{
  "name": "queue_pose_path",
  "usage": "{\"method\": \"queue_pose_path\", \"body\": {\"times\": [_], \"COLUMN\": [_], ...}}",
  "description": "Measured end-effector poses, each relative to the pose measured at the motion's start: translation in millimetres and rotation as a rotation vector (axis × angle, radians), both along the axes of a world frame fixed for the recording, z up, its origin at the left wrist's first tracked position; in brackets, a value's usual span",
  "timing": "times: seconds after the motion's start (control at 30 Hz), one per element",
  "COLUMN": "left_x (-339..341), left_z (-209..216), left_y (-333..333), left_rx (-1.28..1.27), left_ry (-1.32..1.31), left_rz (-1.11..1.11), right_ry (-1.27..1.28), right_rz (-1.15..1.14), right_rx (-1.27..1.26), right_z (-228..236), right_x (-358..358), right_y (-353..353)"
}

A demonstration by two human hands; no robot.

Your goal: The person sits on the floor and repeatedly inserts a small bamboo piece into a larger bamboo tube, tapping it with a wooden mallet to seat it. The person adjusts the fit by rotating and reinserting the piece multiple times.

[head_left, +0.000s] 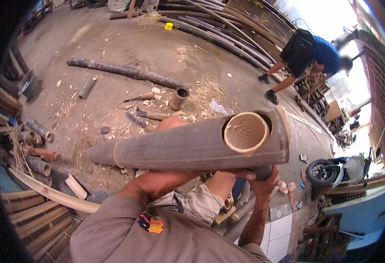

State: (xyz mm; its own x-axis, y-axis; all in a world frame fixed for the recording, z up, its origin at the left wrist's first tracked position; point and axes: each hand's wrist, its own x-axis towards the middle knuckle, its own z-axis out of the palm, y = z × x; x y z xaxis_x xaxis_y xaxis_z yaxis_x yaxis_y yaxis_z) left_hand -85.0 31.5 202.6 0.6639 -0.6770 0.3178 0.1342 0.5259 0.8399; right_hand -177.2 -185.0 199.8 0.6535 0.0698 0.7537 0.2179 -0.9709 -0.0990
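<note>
A thick grey-brown bamboo pole lies across in front of me over my legs, its cut end to the right. Near that end, a shorter bamboo tube sits in a round hole in the pole, its pale rim standing out. Below the pole, my right hand is closed around the dark lower end of what looks like this tube. My left forearm runs along the pole's underside, and my left hand is against the pole there, its fingers mostly hidden.
Wood chips, a long dark pole, a short upright bamboo piece and a blade are on the floor ahead. Bamboo pieces lie left. A person bends down at far right; a motorbike stands right.
</note>
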Motion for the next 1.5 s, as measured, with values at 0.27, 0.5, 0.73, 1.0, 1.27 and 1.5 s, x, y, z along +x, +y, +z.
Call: {"method": "queue_pose_path", "body": {"times": [0.27, 0.5, 0.73, 1.0, 1.27, 1.5], "left_x": [27.7, 42.8, 44.2, 47.2, 53.1, 57.5], "left_z": [-6.8, -19.8, -31.5, -36.3, -43.9, -44.1], "left_y": [-21.8, -21.0, -23.6, -21.9, -16.4, -21.7], "left_rx": [0.055, 0.054, 0.021, 0.027, 0.046, 0.018], "left_ry": [-0.019, 0.027, 0.069, 0.082, 0.089, 0.105], "left_rz": [0.031, 0.082, 0.09, 0.1, 0.106, 0.066], "right_ry": [-0.225, -0.052, 0.06, 0.076, -0.092, -0.236], "right_rz": [-0.113, -0.112, -0.057, 0.13, -0.009, 0.199], "right_rx": [-0.031, -0.267, -0.255, -0.22, 0.027, -0.06], "right_z": [33.8, 3.2, -1.5, 40.1, 44.9, 40.3], "right_x": [11.7, 3.5, -8.9, 3.1, 27.5, 48.9], "right_y": [42.2, -9.8, -30.6, 6.3, 69.0, 40.9]}}
